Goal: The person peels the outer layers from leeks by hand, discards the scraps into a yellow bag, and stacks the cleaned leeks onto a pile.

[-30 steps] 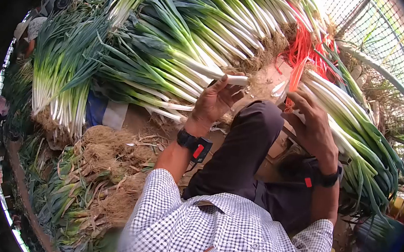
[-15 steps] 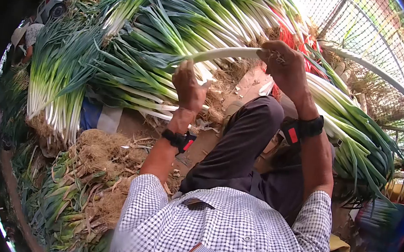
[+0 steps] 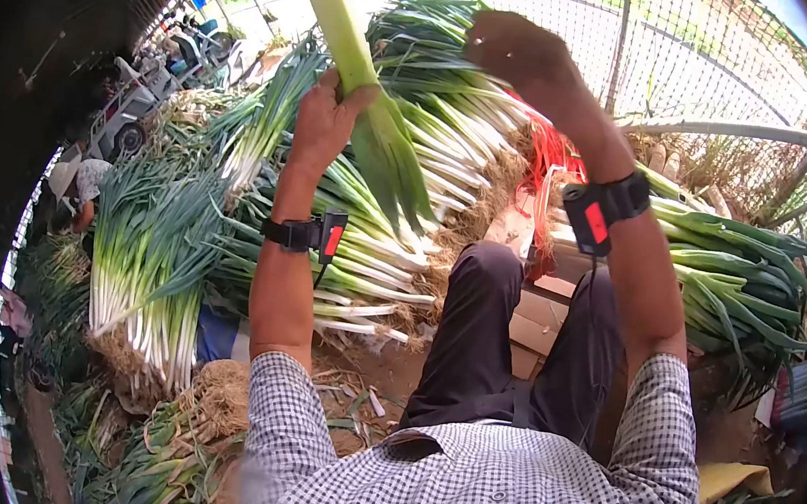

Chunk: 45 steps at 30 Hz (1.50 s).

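My left hand [image 3: 327, 124] is closed around a leek [image 3: 342, 18] where the pale stalk meets the green leaves. The stalk slants up and left past the top edge, so its root end is out of view. Its broad leaves hang down to the right of the hand. My right hand [image 3: 524, 53] is raised to the right of the leek, apart from it, with dark, bunched fingers; what they may hold cannot be made out. Behind and below lies a big pile of leeks [image 3: 413, 173] with white stalks and roots pointing right.
More leeks [image 3: 144, 271] lie at the left, above a heap of roots and leaf scraps [image 3: 167, 455]. Red ties [image 3: 550, 164] hang beyond my knees. Another leek bundle [image 3: 743, 279] lies at the right. Wire fencing [image 3: 709, 58] stands behind. A person in a hat [image 3: 65, 175] is at far left.
The leek has swung from lying level between both hands to upright in my left hand. My right hand has let go of it and moved up. The view has tilted upward.
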Each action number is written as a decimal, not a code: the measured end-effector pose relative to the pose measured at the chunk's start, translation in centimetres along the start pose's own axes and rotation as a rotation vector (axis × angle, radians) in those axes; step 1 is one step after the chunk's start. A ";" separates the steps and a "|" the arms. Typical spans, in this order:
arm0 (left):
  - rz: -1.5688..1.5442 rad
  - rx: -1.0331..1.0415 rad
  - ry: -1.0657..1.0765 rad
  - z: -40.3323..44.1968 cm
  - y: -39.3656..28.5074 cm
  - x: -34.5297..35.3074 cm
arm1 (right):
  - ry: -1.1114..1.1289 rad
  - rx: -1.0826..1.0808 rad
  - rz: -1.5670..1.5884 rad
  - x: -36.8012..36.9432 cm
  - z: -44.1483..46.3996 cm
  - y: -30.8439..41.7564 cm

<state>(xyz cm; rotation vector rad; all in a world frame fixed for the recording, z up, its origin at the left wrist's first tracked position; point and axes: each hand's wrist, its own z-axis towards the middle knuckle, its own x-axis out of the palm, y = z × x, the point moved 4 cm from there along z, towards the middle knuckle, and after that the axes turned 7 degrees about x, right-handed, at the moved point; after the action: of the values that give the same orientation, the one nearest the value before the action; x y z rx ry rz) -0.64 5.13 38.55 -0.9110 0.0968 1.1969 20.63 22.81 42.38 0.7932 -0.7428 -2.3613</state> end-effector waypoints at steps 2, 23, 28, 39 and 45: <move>-0.192 0.019 0.083 1.6 -1.2 0.0 | -0.009 0.108 -0.063 4.7 -1.4 -3.7; 0.083 -0.344 0.381 -2.1 0.8 1.3 | 0.078 0.643 0.014 11.1 -14.3 -12.0; -0.221 -0.426 -0.061 0.6 8.0 -2.2 | 0.054 0.806 0.056 11.1 -18.8 -14.9; -0.767 -0.316 -0.339 6.4 9.4 -12.7 | 0.096 0.902 0.163 12.9 -28.3 -14.1; 1.011 0.223 -0.052 8.4 9.4 -15.8 | 0.069 0.785 0.259 13.2 -31.0 -12.7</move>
<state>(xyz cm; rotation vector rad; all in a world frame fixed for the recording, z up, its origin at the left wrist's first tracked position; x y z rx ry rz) -18.07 -0.71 46.95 -0.6201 0.6973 2.0838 28.26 13.40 8.55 0.9956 -1.6688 -1.7747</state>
